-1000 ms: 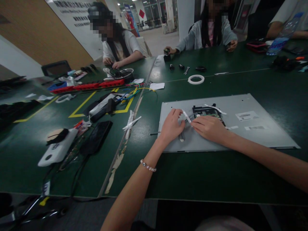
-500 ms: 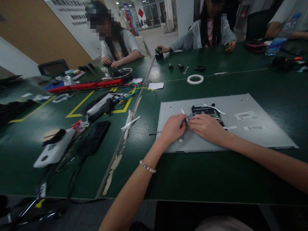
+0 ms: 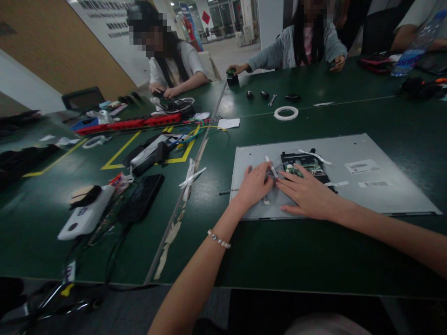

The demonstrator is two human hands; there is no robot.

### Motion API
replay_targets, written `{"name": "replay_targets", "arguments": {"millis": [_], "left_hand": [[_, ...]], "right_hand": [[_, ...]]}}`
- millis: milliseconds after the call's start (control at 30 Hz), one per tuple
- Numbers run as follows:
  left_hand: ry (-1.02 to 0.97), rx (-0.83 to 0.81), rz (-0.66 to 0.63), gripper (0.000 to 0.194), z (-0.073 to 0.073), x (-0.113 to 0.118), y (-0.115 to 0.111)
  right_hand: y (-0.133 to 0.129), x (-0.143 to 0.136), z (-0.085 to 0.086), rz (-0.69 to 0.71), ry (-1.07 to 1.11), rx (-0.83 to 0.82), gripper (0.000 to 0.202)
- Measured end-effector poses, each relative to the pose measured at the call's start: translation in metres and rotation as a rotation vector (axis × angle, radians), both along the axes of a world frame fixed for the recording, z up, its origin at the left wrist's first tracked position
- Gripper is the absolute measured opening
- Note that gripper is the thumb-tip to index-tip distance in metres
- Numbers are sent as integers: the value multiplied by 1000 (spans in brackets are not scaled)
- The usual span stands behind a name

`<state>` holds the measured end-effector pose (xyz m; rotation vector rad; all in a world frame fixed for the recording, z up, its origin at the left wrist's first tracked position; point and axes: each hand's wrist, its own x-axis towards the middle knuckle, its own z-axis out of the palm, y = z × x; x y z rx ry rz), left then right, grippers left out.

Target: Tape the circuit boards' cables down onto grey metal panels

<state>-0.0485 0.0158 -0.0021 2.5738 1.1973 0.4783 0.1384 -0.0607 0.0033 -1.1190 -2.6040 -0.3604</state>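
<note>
A flat grey metal panel (image 3: pixel 401 190) lies on the green table, with a green circuit board (image 3: pixel 314 168) in a black frame on it. My left hand (image 3: pixel 254 187) rests on the panel's left part, fingers bent over a short white tape strip (image 3: pixel 271 166) and grey cable; what its fingertips hold is too small to make out. Just right of it, my right hand (image 3: pixel 309 193) lies with fingers spread, its fingertips near the strip and the board's lower left edge. Another white strip (image 3: pixel 316 156) crosses the board's top.
A tape roll (image 3: pixel 286 113) and a small wrench (image 3: pixel 272 100) lie beyond the panel. To the left are a black phone-like device (image 3: pixel 141 197), a white device (image 3: pixel 85 214) and red power strips (image 3: pixel 129 124). Two people sit across the table; a bottle (image 3: pixel 415 51) stands far right.
The fingers of my right hand have spread apart and show more of the circuit board. My left hand stays at the tape strip. The whole view has shifted slightly.
</note>
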Motion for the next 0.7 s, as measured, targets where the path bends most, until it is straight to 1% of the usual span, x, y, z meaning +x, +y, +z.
{"name": "replay_targets", "arguments": {"millis": [100, 200, 333, 467, 600, 700], "left_hand": [[-9, -33, 31, 39, 0, 1, 0], [-11, -39, 57, 36, 1, 3, 0], [0, -35, 90, 36, 3, 5, 0], [13, -44, 103, 33, 3, 7, -1], [7, -5, 114, 31, 4, 6, 0], [-25, 29, 162, 26, 6, 2, 4]], "right_hand": [[-11, 1, 1, 37, -29, -14, 68], [-21, 3, 0, 57, -30, -27, 71], [-33, 7, -2, 54, -12, -57, 70], [-42, 13, -3, 51, 15, -109, 63], [-45, 30, 1, 78, 48, -177, 51], [-42, 55, 5, 77, 77, -218, 55]]}}
